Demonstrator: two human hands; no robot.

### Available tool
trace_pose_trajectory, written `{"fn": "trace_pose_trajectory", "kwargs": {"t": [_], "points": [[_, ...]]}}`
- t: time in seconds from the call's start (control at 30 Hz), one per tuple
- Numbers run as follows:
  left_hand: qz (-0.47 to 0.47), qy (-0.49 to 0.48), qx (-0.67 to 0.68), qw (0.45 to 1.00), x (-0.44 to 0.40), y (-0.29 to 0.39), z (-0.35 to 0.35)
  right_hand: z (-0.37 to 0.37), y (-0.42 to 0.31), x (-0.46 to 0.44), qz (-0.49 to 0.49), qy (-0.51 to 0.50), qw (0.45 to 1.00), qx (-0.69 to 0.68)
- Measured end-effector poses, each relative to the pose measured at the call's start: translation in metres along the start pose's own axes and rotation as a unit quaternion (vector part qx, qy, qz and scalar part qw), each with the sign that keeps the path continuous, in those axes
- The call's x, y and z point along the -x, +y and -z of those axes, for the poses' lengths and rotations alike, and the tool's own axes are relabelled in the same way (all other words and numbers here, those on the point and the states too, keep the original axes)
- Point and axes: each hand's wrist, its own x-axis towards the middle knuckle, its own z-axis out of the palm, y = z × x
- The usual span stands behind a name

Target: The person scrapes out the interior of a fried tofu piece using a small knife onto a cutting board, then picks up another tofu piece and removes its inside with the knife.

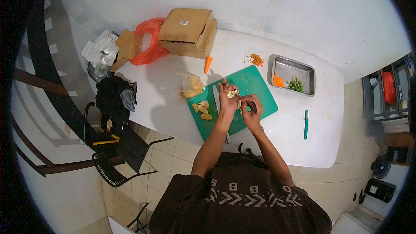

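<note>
the left hand (226, 99) is cupped around a small pale piece (234, 93) above the green board (266, 99); the right hand (254, 118) is curled just beside it, and what it grips, if anything, cannot be told. a knife (216, 94) lies on the board, partly hidden below the left hand, near yellow chunks (206, 116). a metal tray (288, 64) stands farther right.
</note>
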Motion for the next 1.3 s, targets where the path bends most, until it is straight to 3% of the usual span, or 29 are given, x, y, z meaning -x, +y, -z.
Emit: {"fn": "trace_pose_trajectory", "kwargs": {"t": [0.17, 0.3, 0.37, 0.5, 0.7, 0.77, 0.9, 0.97, 1.07, 1.3], "points": [[-0.005, 0.012, -0.019, 1.0, 0.002, 0.001, 0.0, 0.001, 0.002, -0.001, 0.04, -0.048, 0.997, 0.033], [-0.007, 0.009, -0.022, 1.0, 0.001, 0.002, 0.002, 0.001, -0.005, -0.003, 0.058, -0.03, 0.997, 0.052], [-0.008, 0.007, -0.034, 0.999, 0.001, 0.003, 0.004, 0.004, -0.003, -0.004, 0.081, -0.085, 0.992, 0.052], [-0.007, 0.006, -0.024, 1.0, -0.001, 0.004, 0.007, 0.002, 0.001, -0.005, 0.077, -0.057, 0.994, 0.049], [-0.012, 0.015, -0.035, 0.999, -0.001, 0.004, 0.006, -0.006, 0.003, 0.002, -0.01, -0.012, 0.998, -0.057], [-0.007, -0.008, 0.0, 1.0, -0.002, 0.005, 0.008, -0.003, 0.009, 0.004, -0.115, 0.011, 0.991, -0.071], [-0.007, 0.001, -0.007, 1.0, -0.002, 0.005, 0.01, -0.005, 0.012, 0.003, -0.12, 0.047, 0.988, -0.079], [-0.009, -0.015, -0.021, 1.0, -0.003, 0.004, 0.011, -0.004, 0.012, 0.005, -0.182, 0.023, 0.979, -0.093], [-0.024, 0.032, -0.03, 0.999, -0.001, 0.001, 0.002, -0.008, 0.008, 0.001, -0.139, 0.036, 0.984, -0.108], [-0.026, 0.017, -0.04, 0.999, -0.002, 0.001, 0.004, -0.004, 0.014, -0.002, -0.153, 0.009, 0.986, -0.06]]}}
